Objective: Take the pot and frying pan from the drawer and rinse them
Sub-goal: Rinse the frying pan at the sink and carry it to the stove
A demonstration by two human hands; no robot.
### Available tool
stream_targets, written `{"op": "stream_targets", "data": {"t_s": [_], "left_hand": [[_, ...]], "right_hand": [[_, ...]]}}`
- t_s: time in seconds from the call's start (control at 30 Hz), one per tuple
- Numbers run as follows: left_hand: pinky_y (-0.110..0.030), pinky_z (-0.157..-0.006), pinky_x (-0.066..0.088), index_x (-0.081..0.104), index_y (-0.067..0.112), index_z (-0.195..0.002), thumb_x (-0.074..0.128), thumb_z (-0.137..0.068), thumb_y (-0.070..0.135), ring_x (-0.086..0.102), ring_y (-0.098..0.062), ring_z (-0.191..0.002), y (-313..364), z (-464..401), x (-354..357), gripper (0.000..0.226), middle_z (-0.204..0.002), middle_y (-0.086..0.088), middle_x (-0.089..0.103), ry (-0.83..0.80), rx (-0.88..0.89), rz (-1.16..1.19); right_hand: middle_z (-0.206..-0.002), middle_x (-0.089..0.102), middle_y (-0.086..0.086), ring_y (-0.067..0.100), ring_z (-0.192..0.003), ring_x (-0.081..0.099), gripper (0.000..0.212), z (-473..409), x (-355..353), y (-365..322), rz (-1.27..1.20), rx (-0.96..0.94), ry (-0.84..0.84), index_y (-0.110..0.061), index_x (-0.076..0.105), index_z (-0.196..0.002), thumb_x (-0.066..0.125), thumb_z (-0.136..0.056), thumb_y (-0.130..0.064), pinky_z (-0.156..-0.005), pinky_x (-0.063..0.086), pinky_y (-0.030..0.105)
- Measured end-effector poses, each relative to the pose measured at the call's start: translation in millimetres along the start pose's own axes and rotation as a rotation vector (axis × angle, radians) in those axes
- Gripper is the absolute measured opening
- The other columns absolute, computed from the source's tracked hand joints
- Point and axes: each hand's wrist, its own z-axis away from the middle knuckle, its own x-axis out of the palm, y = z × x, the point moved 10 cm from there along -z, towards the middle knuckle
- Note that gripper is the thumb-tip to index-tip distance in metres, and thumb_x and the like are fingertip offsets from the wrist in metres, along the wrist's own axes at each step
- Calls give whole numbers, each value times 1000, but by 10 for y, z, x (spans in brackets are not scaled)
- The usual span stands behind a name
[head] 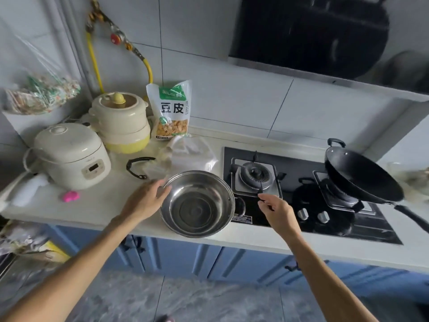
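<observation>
Looking at where things sit, you've got the steel pot (197, 204) out on the countertop (97, 205), right at the front edge and just left of the gas stove (301, 205). Your left hand (145, 202) rests against its left rim, fingers loose rather than clamped. Your right hand (278, 213) hovers just beside the pot's right handle, fingers relaxed, holding nothing. The black frying pan (362, 177) is out too, tilted on the right burner.

So I'd say fetching is done and rinsing is all that's left. No sink in view, so both still need carrying somewhere.

Around you: a rice cooker (72, 156) and a cream stew pot (120, 122) at the back left, a snack bag (170, 112) against the tiled wall, blue cabinets (185, 259) below.
</observation>
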Motion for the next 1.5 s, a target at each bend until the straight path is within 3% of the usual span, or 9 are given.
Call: {"op": "stream_targets", "data": {"t_s": [0.17,0.3,0.43,0.53,0.67,0.83,0.97,1.13,1.5], "left_hand": [[-25,-68,52,44,19,-137,38,-99,38,66,-22,-89,1179,859,-927,43,-124,1,60,132,144,-73],[-36,-92,44,50,23,-132,36,-96,51,54,-25,-119,1754,1432,-1730,48,-137,-2,54,283,133,-100],[-38,-79,40,51,12,-112,34,-93,55,55,-31,-108,2238,1933,-2435,49,-124,-12,56,451,72,-329],[-38,-84,40,51,12,-118,22,-95,56,53,-30,-113,2469,2203,-2786,58,-130,-12,53,524,76,-337],[-41,-99,39,52,13,-123,13,-91,60,49,-28,-122,2544,2499,-3021,69,-132,-11,53,643,87,-329],[-44,-104,36,51,14,-125,11,-90,62,45,-29,-126,2540,2670,-2973,71,-134,-11,52,598,73,-323],[-42,-102,38,50,12,-125,15,-93,58,48,-27,-123,2532,2792,-3033,66,-133,-11,53,612,95,-327],[-40,-107,31,29,12,-145,18,-96,54,37,-27,-135,2486,2910,-3049,66,-149,-11,37,585,100,-334],[-38,-101,38,35,12,-141,22,-96,52,44,-26,-130,2625,2954,-2760,62,-148,-7,39,490,217,-247]], "right_hand": [[-92,70,-8,-5,-79,61,22,804,-879,-899,-22,-236,70,-21,69,-107,57,-91,-29,-76,47,16],[-121,64,-1,14,-111,60,35,1457,-1587,-1593,167,-389,147,-19,58,-126,55,-93,-30,-83,38,19],[-152,35,1,18,-137,36,49,1974,-2118,-2283,259,-511,235,-18,45,-138,54,-92,-34,-108,29,31],[-157,21,3,21,-140,30,60,2230,-2407,-2557,336,-509,332,-17,33,-144,52,-92,-39,-111,27,36],[-153,32,5,22,-138,33,62,2565,-2775,-2547,434,-450,527,-15,30,-144,49,-92,-42,-113,24,33],[-134,53,3,20,-124,48,51,2882,-2920,-2465,476,-405,609,-13,42,-133,50,-91,-40,-105,32,31],[-128,57,2,20,-120,50,45,2997,-2954,-2469,516,-379,622,-14,47,-127,50,-90,-41,-103,34,30],[-132,56,1,19,-121,51,48,3096,-2841,-2487,518,-369,594,-15,46,-130,50,-90,-42,-102,36,31],[-140,50,1,19,-124,50,55,3373,-2714,-2262,550,-285,606,-16,40,-138,50,-91,-42,-106,35,33]]}}
